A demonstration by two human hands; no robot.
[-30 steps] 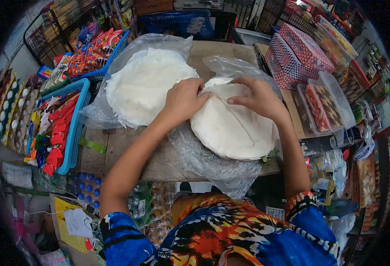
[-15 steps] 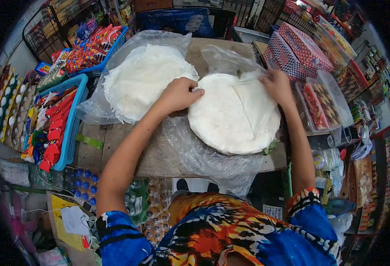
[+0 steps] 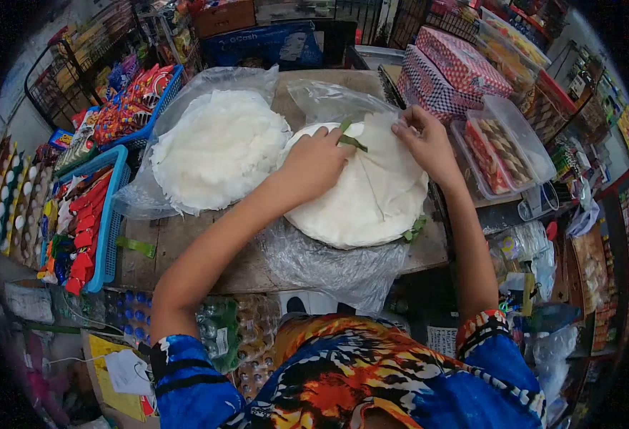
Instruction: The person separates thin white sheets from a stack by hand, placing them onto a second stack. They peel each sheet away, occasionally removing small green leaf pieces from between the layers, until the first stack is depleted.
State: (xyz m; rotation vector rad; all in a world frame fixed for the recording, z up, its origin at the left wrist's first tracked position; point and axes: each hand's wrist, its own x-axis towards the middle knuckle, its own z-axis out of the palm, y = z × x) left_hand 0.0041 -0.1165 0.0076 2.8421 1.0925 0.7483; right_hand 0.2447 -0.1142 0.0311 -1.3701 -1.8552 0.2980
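A stack of thin round white spring roll wrappers [image 3: 350,207] lies on a plastic bag [image 3: 336,264] on the wooden table. My left hand [image 3: 318,163] reaches over its left side, fingers curled, with a green leaf strip [image 3: 354,141] at the fingertips. Above the stack's far right edge, my right hand [image 3: 425,143] pinches the border of a thin, partly lifted wrapper [image 3: 386,139]. Another leaf piece [image 3: 414,229] pokes out at the near right edge. To the left, a second pile of white wrappers [image 3: 214,154] with ragged edges rests on its own plastic bag [image 3: 139,196].
Blue baskets [image 3: 111,236] of snack packets and trays of eggs [image 3: 14,196] line the left. Checkered boxes [image 3: 457,68] and a clear container [image 3: 504,150] of rolled snacks stand right. A green strip [image 3: 136,247] lies on the table [image 3: 164,239]. Bottles [image 3: 218,329] sit below.
My left hand has moved right over the stack and reached the leaf strip, which now shows more. My right hand has shifted slightly left, still holding the wrapper edge. The view has tilted a little.
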